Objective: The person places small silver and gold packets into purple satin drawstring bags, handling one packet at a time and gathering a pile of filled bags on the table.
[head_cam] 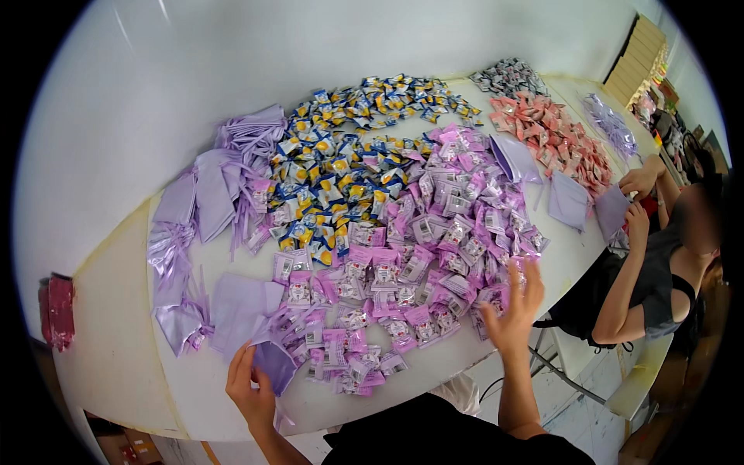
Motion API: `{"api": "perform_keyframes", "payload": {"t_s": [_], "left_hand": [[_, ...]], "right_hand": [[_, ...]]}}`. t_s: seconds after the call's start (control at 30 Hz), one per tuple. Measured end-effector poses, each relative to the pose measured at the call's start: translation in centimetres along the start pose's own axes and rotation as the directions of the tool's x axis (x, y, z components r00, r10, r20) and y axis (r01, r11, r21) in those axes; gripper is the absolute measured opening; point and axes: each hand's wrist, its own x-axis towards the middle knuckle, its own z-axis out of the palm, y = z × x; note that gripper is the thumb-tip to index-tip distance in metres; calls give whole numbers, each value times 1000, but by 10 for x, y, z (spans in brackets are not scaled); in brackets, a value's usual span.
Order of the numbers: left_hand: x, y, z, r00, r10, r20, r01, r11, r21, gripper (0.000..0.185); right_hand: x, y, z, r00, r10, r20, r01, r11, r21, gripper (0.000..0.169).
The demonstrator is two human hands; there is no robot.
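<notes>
My left hand (251,381) grips the edge of a lilac drawstring pouch (278,367), whose mouth gapes towards me at the table's near edge. Flat behind it lies another lilac pouch (241,302). Out to the right, my right hand (517,311) has its fingers spread above the edge of a heap of pink-and-white wrapped sweets (415,261); nothing shows in its grasp. Small packets in blue, white and yellow wrappers (337,174) are heaped beyond the pink ones.
Stacked lilac pouches (218,186) lie at the left. Salmon-pink packets (552,136) and grey packets (511,75) form piles at the far right. A co-worker (651,273) sits at the right, both hands on a lilac pouch (612,212). A white wall (174,75) borders the table's far side.
</notes>
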Motion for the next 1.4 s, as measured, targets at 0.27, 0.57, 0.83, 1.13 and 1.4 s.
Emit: {"api": "perform_keyframes", "payload": {"t_s": [0.27, 0.57, 0.83, 1.13, 1.4], "left_hand": [[2, 1, -1, 988, -142, 54, 140, 989, 44, 52], [-2, -1, -10, 982, -175, 71, 174, 984, 26, 49], [3, 1, -9, 995, -88, 40, 81, 986, 149, 38], [11, 0, -1, 996, 48, -74, -44, 997, 58, 29], [18, 14, -8, 996, 5, -94, -12, 997, -78, 31]], "right_hand": [[-22, 2, 38, 972, 101, 212, -121, 990, 79, 80], [23, -60, 90, 987, 40, 154, -69, 979, 190, 72], [24, -66, 76, 984, -29, 174, 19, 998, 58, 64], [23, -40, 93, 993, -97, -62, 113, 925, 364, 41], [88, -26, 85, 978, -188, 90, 123, 869, 480, 39]]}}
